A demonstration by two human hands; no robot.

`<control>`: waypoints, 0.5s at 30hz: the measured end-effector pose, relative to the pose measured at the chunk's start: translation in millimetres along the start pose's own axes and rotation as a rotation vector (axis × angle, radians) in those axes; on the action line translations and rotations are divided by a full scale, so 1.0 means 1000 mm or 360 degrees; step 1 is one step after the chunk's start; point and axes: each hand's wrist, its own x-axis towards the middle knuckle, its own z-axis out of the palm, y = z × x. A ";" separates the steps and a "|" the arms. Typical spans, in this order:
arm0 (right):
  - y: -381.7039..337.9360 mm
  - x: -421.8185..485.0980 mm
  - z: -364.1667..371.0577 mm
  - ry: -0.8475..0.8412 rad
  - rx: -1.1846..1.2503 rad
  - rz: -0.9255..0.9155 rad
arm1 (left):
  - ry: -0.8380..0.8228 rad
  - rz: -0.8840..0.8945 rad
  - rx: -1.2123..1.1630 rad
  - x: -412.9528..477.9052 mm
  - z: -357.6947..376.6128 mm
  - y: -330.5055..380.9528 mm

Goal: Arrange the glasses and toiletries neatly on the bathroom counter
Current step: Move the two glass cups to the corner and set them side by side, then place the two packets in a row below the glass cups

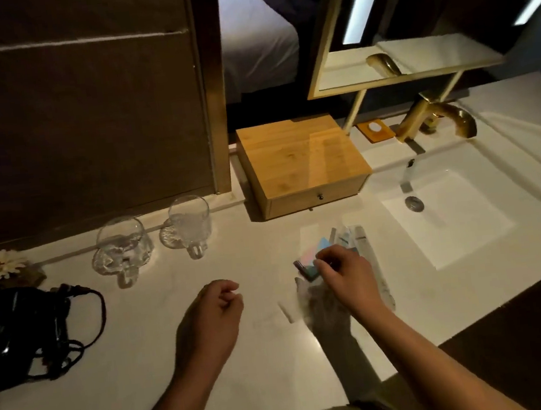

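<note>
Right hand (339,269): I read fingers pinched on a small dark item at the toiletry packets (318,253); what the item is, I cannot tell.
Left hand (212,309): I see it loosely curled, holding nothing, over bare counter (146,370).
Toiletries: packets lie in a loose cluster between the wooden box (303,164) and the counter's front edge, left of the sink (449,218).
Glasses: left glass (120,249) and right glass (189,226) stand side by side near the wall.
Other: black bag (24,334), far left.
</note>
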 end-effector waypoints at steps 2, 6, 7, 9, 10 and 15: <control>0.026 -0.003 -0.024 0.0108 -0.0119 0.0054 | -0.0175 0.0122 0.0085 -0.005 0.025 0.024; 0.070 -0.002 -0.057 0.0114 -0.0352 0.0129 | -0.0402 0.0313 0.0249 -0.012 0.076 0.061; 0.075 -0.001 -0.061 0.0113 -0.0391 0.0133 | -0.0435 0.0363 0.0311 -0.013 0.085 0.066; 0.088 0.001 -0.068 0.0096 -0.0429 0.0163 | -0.0441 0.0441 0.0505 -0.015 0.103 0.077; 0.094 0.002 -0.070 0.0066 -0.0447 0.0180 | -0.0416 0.0462 0.0613 -0.016 0.110 0.080; 0.110 0.002 -0.069 -0.0133 -0.0543 0.0194 | -0.0366 0.0435 0.0924 -0.019 0.128 0.083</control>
